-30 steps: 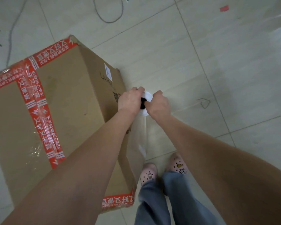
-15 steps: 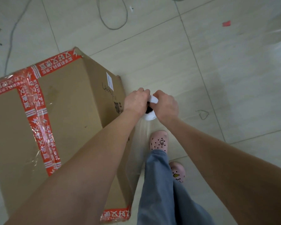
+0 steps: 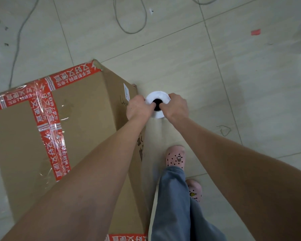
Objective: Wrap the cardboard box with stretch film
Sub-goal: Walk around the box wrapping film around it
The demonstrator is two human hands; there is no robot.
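A large cardboard box [image 3: 76, 129] sealed with red printed tape stands on the tiled floor at the left. Beside its right face I hold a white roll of stretch film [image 3: 157, 98] upright, seen from its top end with the dark core showing. My left hand [image 3: 137, 108] grips the roll's left side with a thumb in the core. My right hand [image 3: 176, 106] grips the right side the same way. A clear sheet of film [image 3: 155, 136] runs from the roll back along the box's right face toward me.
My pink clogs [image 3: 175, 156] and blue trouser legs [image 3: 174, 206] are on the floor just right of the box. Grey cables [image 3: 130, 30] loop across the tiles ahead, and a small red scrap [image 3: 255, 32] lies at the far right.
I have stepped forward along the box's right side, and the roll has travelled with both hands toward the box's far corner. The roll's top end now faces the camera more fully.
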